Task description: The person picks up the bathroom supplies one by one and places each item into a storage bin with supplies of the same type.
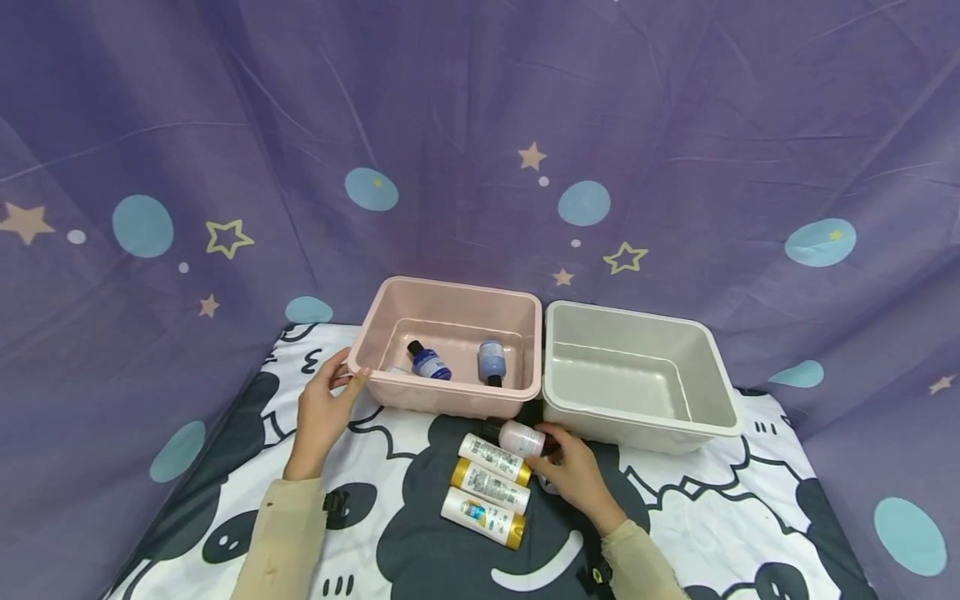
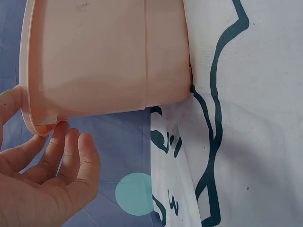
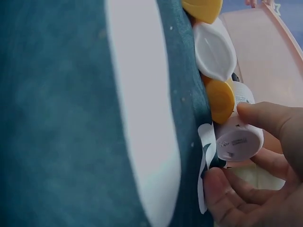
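My left hand [image 1: 322,421] grips the near left corner of a pink plastic bin [image 1: 442,396]. In the left wrist view its thumb is at the rim and the fingers [image 2: 87,156] curl below it. Inside the bin lie a dark blue bottle [image 1: 432,364] with a black cap and a light blue bottle [image 1: 492,358]. My right hand [image 1: 577,475] pinches a small pale pink bottle [image 1: 521,438] by its base end, just in front of the bins. The right wrist view shows that bottle's round base [image 3: 240,144], thumb on one side, fingers on the other.
Three white tubes with gold caps lie side by side nearer me: one beside the pink bottle [image 1: 491,457], a middle tube [image 1: 493,487] and a front tube [image 1: 480,515]. A cream bin [image 1: 637,425] stands right of the pink one. A purple curtain [image 1: 480,125] hangs behind.
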